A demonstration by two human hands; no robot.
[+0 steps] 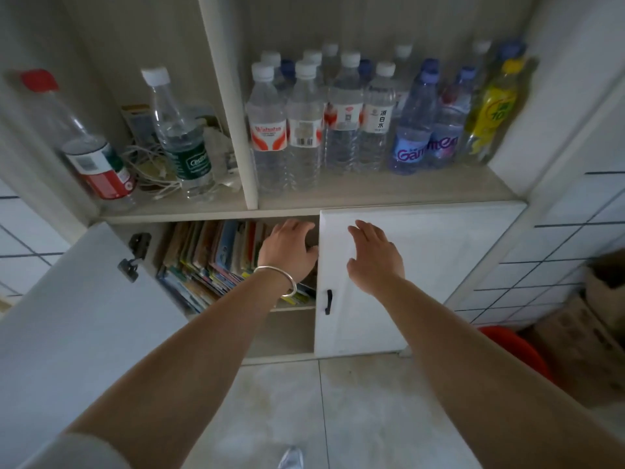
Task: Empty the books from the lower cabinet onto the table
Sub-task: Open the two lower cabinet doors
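A row of colourful books [209, 255] leans on the upper shelf of the lower cabinet, behind the open left door [77, 309]. My left hand [291, 248], with a silver bracelet at the wrist, reaches into the cabinet at the right end of the books; its fingertips go past the edge of the right door and are partly hidden. My right hand [373, 255] lies flat with straight fingers against the white right door [439, 265], which stands closed. The shelf space below the books looks dark and bare.
Above, an open shelf holds several water bottles [338, 123] on the right and bottles with cables [152, 170] on the left. A red bucket [517, 350] and a cardboard box [581, 333] stand on the floor at right. The right door has a black handle [328, 302].
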